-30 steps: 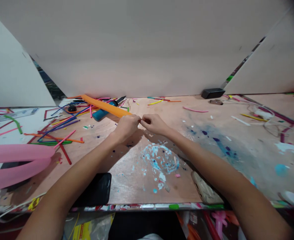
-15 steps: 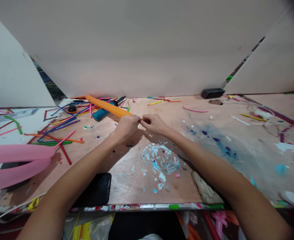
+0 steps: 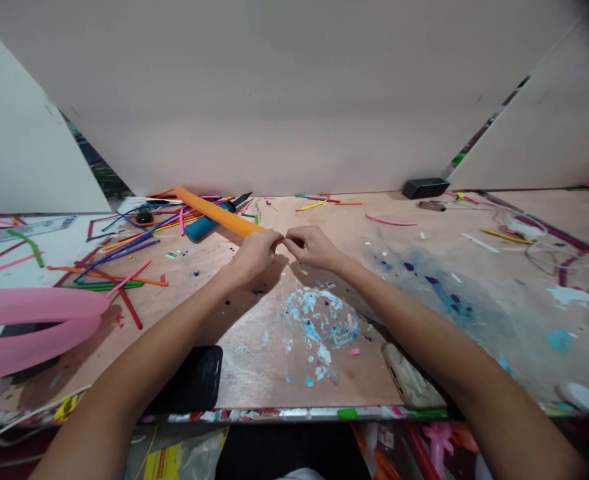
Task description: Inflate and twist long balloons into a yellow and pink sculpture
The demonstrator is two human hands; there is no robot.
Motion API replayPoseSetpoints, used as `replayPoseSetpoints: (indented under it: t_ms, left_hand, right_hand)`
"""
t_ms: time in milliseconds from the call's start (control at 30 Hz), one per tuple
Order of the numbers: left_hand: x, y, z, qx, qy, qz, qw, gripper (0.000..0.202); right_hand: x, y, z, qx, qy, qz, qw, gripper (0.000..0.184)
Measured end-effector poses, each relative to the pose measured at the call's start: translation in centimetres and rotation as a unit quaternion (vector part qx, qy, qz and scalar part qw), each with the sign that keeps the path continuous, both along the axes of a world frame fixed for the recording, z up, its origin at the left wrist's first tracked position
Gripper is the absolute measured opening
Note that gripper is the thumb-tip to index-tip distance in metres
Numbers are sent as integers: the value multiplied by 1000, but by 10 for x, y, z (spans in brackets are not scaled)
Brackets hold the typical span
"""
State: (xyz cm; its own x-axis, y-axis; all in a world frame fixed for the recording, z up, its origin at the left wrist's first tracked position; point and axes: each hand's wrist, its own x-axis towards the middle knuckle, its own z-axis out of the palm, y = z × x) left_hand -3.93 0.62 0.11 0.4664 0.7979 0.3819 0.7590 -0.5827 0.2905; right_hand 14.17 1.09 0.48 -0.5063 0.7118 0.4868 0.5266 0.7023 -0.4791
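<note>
Far left of frame: inflated pink balloon (image 3: 39,303), doubled over. Upper left to centre: orange balloon (image 3: 219,217), swollen along its visible length, slanting across a blue tool (image 3: 201,230). Inflation judged done; fingers hide the end, so cannot tell whether tying is done or left. Centre: left hand (image 3: 258,255) curled round the balloon's near end; right hand (image 3: 311,247) just beside it, thumb and forefinger apparently pinching the tip. Forearms converge from the lower corners.
</note>
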Motion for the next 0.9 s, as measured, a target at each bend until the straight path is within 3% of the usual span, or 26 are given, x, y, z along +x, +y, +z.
replayPoseSetpoints:
  t_ms: [100, 200, 300, 400, 467, 500, 567, 667, 733, 767, 833, 900]
  left_hand:
    - [0, 1, 1, -55, -50, -15, 997, 18]
    - [0, 1, 7, -213, -159, -47, 963, 20]
    - [1, 0, 12, -370, -347, -102, 856, 24]
    - [5, -1, 16, -428, -501, -133, 740, 21]
    - [8, -1, 18, -449, -540, -140, 698, 20]
    - [10, -1, 18, -452, -546, -140, 691, 21]
    - [11, -1, 19, -440, -529, -123, 715, 24]
    - [8, -1, 19, -347, -412, -59, 840, 24]
    - [4, -2, 20, -234, -292, -37, 927, 25]
    - [2, -3, 21, -168, -235, -35, 957, 25]
    - [-3, -4, 22, -50, -137, -33, 989, 25]
    - [-6, -3, 21, 25, -64, -20, 997, 24]
  right_hand:
    - [7, 6, 4, 11, 30, -8, 999, 22]
    - [11, 13, 2, 4, 65, -25, 998, 23]
    - [6, 14, -4, 8, 91, -18, 996, 24]
    - [-2, 9, -7, 40, 105, -28, 993, 23]
    - [-5, 6, -7, 59, 94, -55, 992, 21]
    - [-5, 5, -6, 64, 83, -69, 992, 20]
    - [-4, 3, -6, 68, 57, -92, 992, 22]
    - [-3, 2, -6, 58, 26, -92, 994, 23]
    - [-4, 2, -4, 34, 28, -78, 996, 23]
    - [-6, 1, -2, 20, 37, -73, 996, 24]
    - [-9, -1, 4, -9, 63, -70, 996, 27]
    - [-13, -4, 10, -27, 75, -63, 995, 29]
